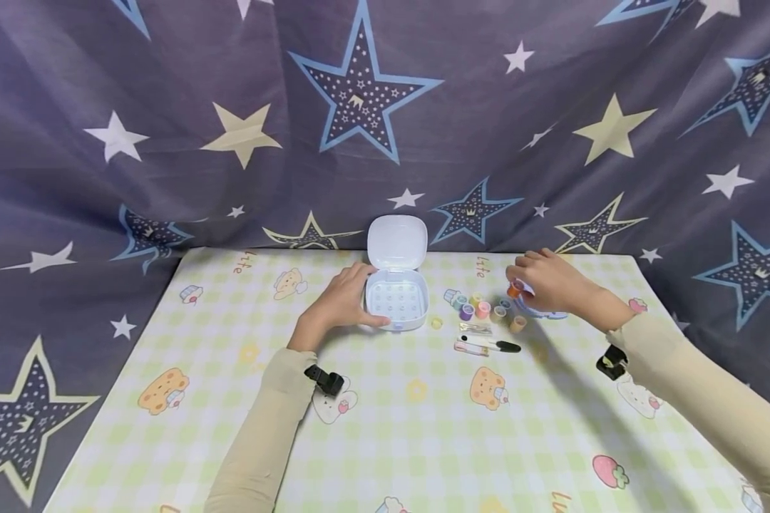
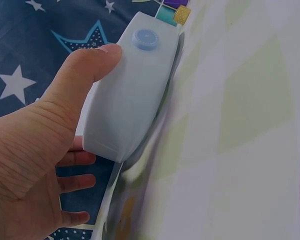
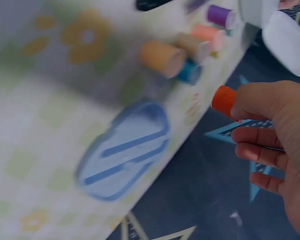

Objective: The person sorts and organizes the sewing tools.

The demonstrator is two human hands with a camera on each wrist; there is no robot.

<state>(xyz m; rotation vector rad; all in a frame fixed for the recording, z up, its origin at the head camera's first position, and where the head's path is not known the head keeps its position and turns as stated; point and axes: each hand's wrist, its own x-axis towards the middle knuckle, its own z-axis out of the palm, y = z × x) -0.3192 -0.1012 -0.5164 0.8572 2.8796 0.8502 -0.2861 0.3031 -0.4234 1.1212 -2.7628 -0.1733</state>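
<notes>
Gripping the box [image 1: 412, 323], our left hand [image 1: 344, 298] should steady it. Right of the box, our right hand [image 1: 547, 278] pinches the orange spool [image 3: 223, 101], other fingers free.

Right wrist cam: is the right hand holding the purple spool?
No, the right hand pinches the orange spool, while the purple spool sits apart from it on the table.

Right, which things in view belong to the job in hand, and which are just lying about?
Seemingly in the job:
box, gripped by the left hand
orange spool, pinched by the right hand

Lying about, in neither hand:
other spools
blue tray
black-ended tool
small packet
pink item
yellow piece
</notes>
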